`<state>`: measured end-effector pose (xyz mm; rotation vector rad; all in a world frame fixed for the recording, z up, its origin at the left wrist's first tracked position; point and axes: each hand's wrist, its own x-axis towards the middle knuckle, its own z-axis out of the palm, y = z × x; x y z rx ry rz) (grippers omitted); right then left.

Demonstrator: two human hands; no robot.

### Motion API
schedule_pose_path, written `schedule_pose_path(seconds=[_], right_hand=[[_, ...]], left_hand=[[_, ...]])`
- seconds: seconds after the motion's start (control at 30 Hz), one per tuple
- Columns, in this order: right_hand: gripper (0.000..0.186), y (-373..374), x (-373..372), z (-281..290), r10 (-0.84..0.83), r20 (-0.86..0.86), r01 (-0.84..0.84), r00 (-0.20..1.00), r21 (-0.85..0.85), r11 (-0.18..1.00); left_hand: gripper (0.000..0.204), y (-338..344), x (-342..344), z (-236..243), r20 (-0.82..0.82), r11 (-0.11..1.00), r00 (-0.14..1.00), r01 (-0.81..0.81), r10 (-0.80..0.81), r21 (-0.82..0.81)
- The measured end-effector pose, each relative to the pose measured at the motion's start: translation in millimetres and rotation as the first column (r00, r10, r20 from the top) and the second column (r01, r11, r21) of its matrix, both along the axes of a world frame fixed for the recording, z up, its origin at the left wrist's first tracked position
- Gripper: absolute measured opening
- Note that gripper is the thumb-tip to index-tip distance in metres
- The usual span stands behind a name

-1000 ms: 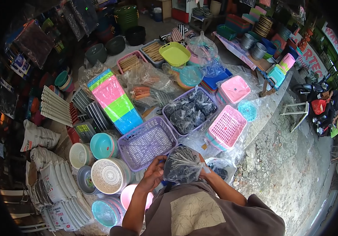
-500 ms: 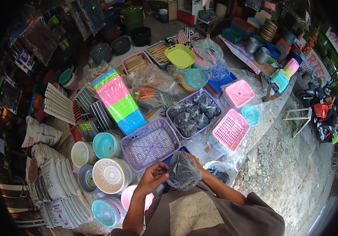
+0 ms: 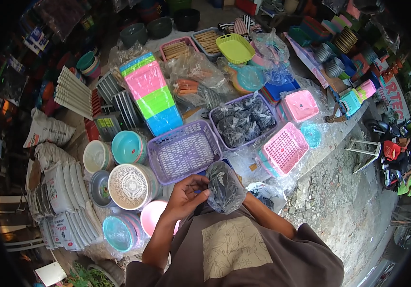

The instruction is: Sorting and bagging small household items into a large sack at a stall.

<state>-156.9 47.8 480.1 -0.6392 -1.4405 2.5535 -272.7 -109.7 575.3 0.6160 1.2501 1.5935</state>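
Observation:
A clear plastic bag (image 3: pixel 223 187) with dark contents is held up in front of me at the lower middle. My left hand (image 3: pixel 186 195) pinches its left edge with curled fingers. At the bag's right side is my right hand (image 3: pixel 243 196), gripping it and mostly hidden behind it. Just beyond lies a purple slatted basket (image 3: pixel 181 155) with nothing in it. A second purple basket (image 3: pixel 211 128) to its upper right holds several dark bagged bundles (image 3: pixel 242 119). A white bag with dark items (image 3: pixel 264 193) lies right of my right hand.
Stacked basins and colanders (image 3: pixel 130 189) and white sacks (image 3: pixel 62 191) crowd the left. Coloured crates (image 3: pixel 149 100) stand behind. Wrapped pink baskets (image 3: pixel 284 148), a display table (image 3: pixel 318 64) and a white metal stand (image 3: pixel 363 153) are rightward, with a person (image 3: pixel 406 153) by a parked motorbike.
My view has tilted, so the surrounding goods sit higher in the picture. The held bag has turned to a more upright oval, hiding more of my right hand.

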Motion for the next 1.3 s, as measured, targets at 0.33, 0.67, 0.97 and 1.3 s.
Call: schedule_pose_path(seconds=[0.33,0.67,0.97,1.3], right_hand=[[0.013,0,-4,-4,0.049,0.122,-0.023,0.991,-0.204,0.979],[0.029,-1,-1,-6,-0.228,-0.131,0.257,0.965,0.288,0.923],[0.021,26,-4,37,-0.265,0.013,0.265,0.964,0.035,0.964],[0.015,109,-9,-26,-0.401,0.180,0.341,0.898,0.289,0.894]], left_hand=[[0.042,-3,3,7,-0.046,1.000,0.999,-0.001,0.001,0.017],[0.028,4,-12,-63,0.215,0.960,0.936,-0.266,0.280,-0.091],[0.040,25,-22,-122,0.864,0.980,0.463,-0.074,0.197,-0.184],[0.044,106,-32,-142,0.680,0.951,0.673,-0.124,0.291,-0.284]])
